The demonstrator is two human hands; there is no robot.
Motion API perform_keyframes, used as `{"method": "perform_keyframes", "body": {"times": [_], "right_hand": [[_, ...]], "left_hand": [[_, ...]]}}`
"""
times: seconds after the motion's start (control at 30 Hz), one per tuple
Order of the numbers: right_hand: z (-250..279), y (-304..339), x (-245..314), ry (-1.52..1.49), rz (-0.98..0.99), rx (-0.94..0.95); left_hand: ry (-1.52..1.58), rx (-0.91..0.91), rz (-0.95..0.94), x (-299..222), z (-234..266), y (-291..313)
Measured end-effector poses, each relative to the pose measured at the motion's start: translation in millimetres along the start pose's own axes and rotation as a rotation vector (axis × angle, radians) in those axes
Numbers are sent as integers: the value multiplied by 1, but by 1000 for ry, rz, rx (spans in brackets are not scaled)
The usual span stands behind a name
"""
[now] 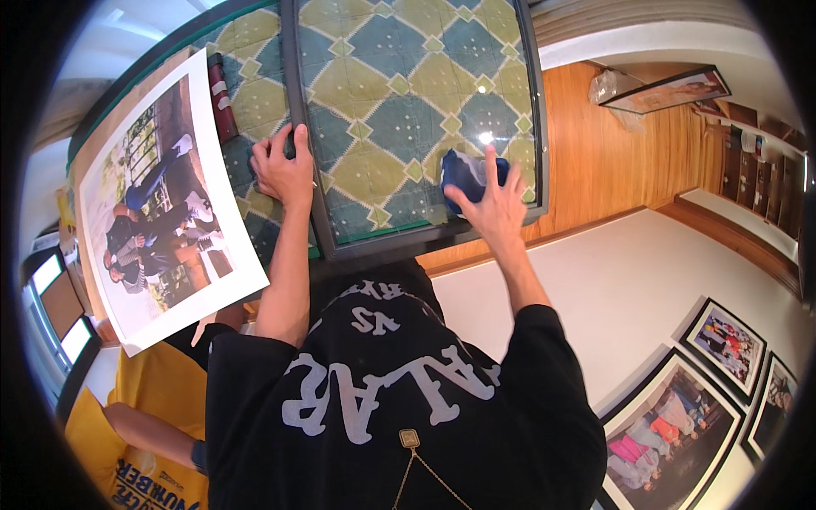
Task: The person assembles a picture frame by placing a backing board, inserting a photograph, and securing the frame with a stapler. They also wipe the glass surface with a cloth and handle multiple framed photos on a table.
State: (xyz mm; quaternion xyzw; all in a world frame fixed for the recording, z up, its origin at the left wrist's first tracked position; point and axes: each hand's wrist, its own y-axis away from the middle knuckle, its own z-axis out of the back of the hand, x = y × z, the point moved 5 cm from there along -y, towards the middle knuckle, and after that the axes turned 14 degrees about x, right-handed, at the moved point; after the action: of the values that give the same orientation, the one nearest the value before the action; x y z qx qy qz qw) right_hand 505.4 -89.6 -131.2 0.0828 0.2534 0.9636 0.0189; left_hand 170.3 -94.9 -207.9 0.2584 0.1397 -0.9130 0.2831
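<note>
A large dark picture frame (293, 102) lies flat on the table. Through its clear, shiny pane (374, 161), a green and yellow diamond-patterned cloth shows, with bright light reflections. My right hand (495, 204) presses a crumpled blue cloth (455, 174) onto the pane near its lower right corner, fingers over the cloth. At the frame's left edge rests my left hand (285, 174), its thumb on the frame and its other fingers spread on the patterned cloth outside. Left of that hand lies a big white-bordered photo print (161, 212) of people sitting outdoors.
A dark red, narrow object (222, 98) lies beside the print. At lower left is another person in a yellow shirt (157, 382). Framed photos (671, 433) hang on the white wall at right. A framed picture (671, 89) with clear plastic (612, 93) stands by the wooden floor (578, 153).
</note>
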Motion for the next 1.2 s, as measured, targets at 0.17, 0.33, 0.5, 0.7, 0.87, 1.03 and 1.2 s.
{"method": "perform_keyframes", "body": {"times": [0.17, 0.33, 0.5, 0.7, 0.87, 1.03, 1.2], "right_hand": [[-19, -30, -34, 358, 900, 24], [-32, -43, -28, 356, 1110, 98], [-46, -34, 23, 349, 1172, 49], [-62, -35, 97, 205, 1010, -77], [-66, -67, 159, 44, 668, -279], [-36, -137, 176, -25, 385, -488], [18, -228, 138, -32, 237, -662]], "left_hand": [[30, 40, 32, -3, 3, 0], [32, 47, 50, -3, 4, -1], [35, 25, 36, -1, 4, 0], [44, 42, 38, -4, 4, 0], [33, 40, 22, -2, 3, 1], [36, 44, 9, -2, 4, 0], [52, 61, 20, -6, 6, 0]]}}
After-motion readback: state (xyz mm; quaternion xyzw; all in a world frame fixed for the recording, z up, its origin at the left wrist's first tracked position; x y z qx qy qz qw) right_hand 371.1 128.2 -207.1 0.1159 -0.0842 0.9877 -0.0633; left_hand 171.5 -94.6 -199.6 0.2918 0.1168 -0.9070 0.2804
